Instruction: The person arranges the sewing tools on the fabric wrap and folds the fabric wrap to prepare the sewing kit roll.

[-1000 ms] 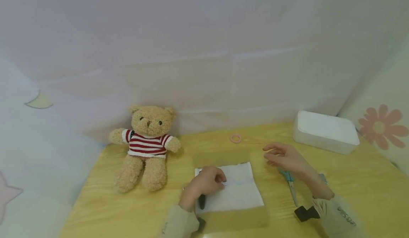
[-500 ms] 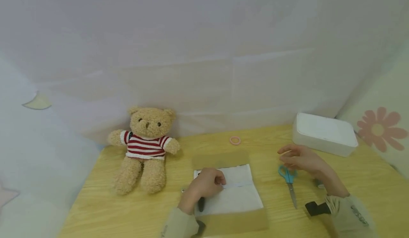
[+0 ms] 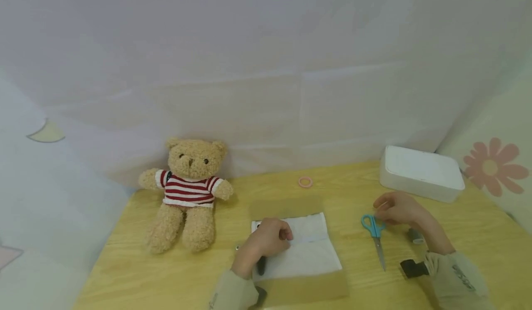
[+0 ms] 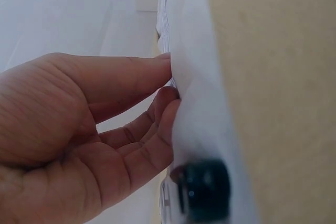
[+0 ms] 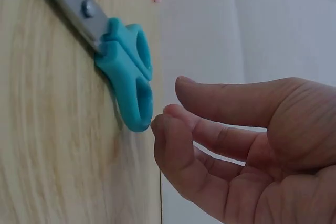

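In the head view my left hand (image 3: 269, 240) rests on a white sheet (image 3: 309, 257), which looks like cloth or paper. The left wrist view shows its thumb and fingertips touching the sheet (image 4: 197, 98), with a gap between them. A dark object (image 3: 261, 265) lies partly hidden under this hand; its kind is unclear. My right hand (image 3: 399, 209) is just past the handles of blue-handled scissors (image 3: 374, 228). Seen from the right wrist, its fingers (image 5: 176, 142) are loosely bent beside one scissor loop (image 5: 137, 106), holding nothing.
The sheet lies on a brown board (image 3: 303, 289) on the wooden table (image 3: 166, 282). A teddy bear (image 3: 189, 192) sits at the left. A pink ring (image 3: 305, 182) and a white box (image 3: 421, 173) are at the back. A small grey item (image 3: 415, 236) is under the right wrist.
My right hand has moved rightward and lowered to the scissor handles, uncovering more of the scissors. My left hand has stayed on the sheet.
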Motion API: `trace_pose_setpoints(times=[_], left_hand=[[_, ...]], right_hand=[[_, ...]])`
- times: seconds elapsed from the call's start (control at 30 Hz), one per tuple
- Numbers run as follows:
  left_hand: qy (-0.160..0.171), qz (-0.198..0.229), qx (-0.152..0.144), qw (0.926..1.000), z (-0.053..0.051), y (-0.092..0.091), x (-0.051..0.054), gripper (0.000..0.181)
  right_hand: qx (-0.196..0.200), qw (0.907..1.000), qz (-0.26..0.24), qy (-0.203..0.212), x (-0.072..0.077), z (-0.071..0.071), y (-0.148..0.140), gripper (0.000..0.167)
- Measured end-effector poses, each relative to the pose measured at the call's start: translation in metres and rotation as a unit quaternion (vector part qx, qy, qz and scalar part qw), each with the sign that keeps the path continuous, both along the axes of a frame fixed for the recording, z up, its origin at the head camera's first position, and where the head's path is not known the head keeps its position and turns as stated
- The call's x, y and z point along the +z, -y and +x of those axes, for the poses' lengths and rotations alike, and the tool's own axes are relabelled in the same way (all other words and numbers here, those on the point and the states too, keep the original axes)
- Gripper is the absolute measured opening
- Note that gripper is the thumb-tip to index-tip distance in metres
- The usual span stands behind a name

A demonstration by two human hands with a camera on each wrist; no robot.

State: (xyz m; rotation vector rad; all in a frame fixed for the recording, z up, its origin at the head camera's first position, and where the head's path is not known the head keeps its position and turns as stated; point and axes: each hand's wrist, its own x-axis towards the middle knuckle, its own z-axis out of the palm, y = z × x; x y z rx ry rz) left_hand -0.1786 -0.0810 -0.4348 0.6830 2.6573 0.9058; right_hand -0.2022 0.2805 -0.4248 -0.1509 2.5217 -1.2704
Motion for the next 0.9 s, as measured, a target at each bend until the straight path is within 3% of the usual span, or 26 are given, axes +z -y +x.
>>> trace_pose_setpoints(times=[0.23, 0.47, 0.67, 0.9], left_hand=[[0.013, 0.0, 0.001, 0.9999, 0.001, 0.0, 0.0, 0.013], [0.012, -0.004, 0.003, 0.9999, 0.001, -0.001, 0.001, 0.012], [0.008, 0.001, 0.002, 1.0, 0.001, 0.0, 0.003, 0.013], [0.019, 0.007, 0.001, 0.9998, 0.0, 0.0, 0.002, 0.015]], right_hand=[[-0.001, 0.9923, 0.119, -0.034, -0.007, -0.001, -0.001, 0.03], [-0.008, 0.9907, 0.132, -0.033, -0.012, -0.002, 0.003, 0.011], [-0.001, 0.9952, 0.095, -0.025, -0.009, -0.002, 0.001, 0.014], [0.011, 0.9996, -0.025, 0.006, -0.004, 0.0, 0.0, 0.023]])
